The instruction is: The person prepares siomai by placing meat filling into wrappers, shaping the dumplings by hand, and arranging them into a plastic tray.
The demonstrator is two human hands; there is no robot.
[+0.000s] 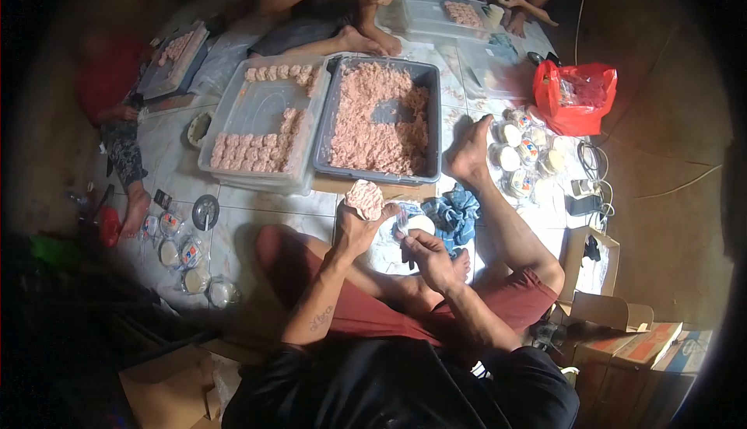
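My left hand (356, 236) is closed around a round dumpling (364, 198), its top covered with pink minced filling. A fork (402, 223), tines up, is gripped in my right hand (429, 258) just right of it. Beyond my hands stands a grey tub (377, 173) of pink minced filling (366, 110), with a bare patch of its bottom showing. Left of the tub is a clear plastic box (268, 115) holding rows of filled dumplings (249, 153). White round wrappers (421, 227) lie partly hidden behind my right hand, beside a crumpled blue cloth (451, 215).
Several packs of round wrappers (510, 157) lie right of my foot; more packs (191, 254) lie at left. A red plastic bag (574, 98), cables (595, 164) and cardboard boxes (634, 343) are at right. Other people sit around with trays (175, 56) of dumplings.
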